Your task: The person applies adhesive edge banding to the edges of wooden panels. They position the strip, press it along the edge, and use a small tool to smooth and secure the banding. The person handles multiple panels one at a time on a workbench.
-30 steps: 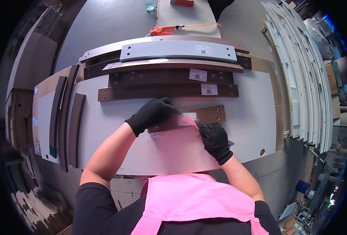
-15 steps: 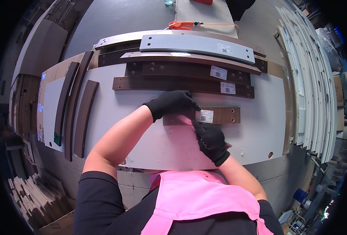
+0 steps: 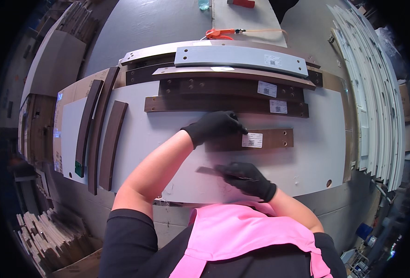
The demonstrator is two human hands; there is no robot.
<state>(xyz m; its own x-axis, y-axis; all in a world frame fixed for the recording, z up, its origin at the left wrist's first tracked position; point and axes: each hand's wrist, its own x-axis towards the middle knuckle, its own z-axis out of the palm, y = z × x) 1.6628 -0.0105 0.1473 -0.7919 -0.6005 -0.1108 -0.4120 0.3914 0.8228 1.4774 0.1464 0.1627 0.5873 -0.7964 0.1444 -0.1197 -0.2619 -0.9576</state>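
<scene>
A short brown board [image 3: 277,138] with a white label [image 3: 252,140] and holes at its right end lies on the white panel [image 3: 177,187] in front of me. My left hand [image 3: 218,126], in a black glove, is closed over the board's left part, its fingertips beside the label. Whether the fingers wrap the board's far edge is hidden. Nearer to me, my right hand [image 3: 249,180], also in a black glove, is closed around a thin, flat, blade-like tool [image 3: 207,171]. The tool points left and is blurred, apart from the board.
Several longer boards [image 3: 228,105], brown and one pale, lie stacked beyond my hands. Curved brown boards [image 3: 113,146] rest at the left. An orange air gun [image 3: 220,34] with a hose is at the back. White strips [image 3: 369,102] stand at the right.
My right hand has drawn back toward me with the flat tool, away from the board and label. The left hand stays over the board. The whole view has shifted slightly.
</scene>
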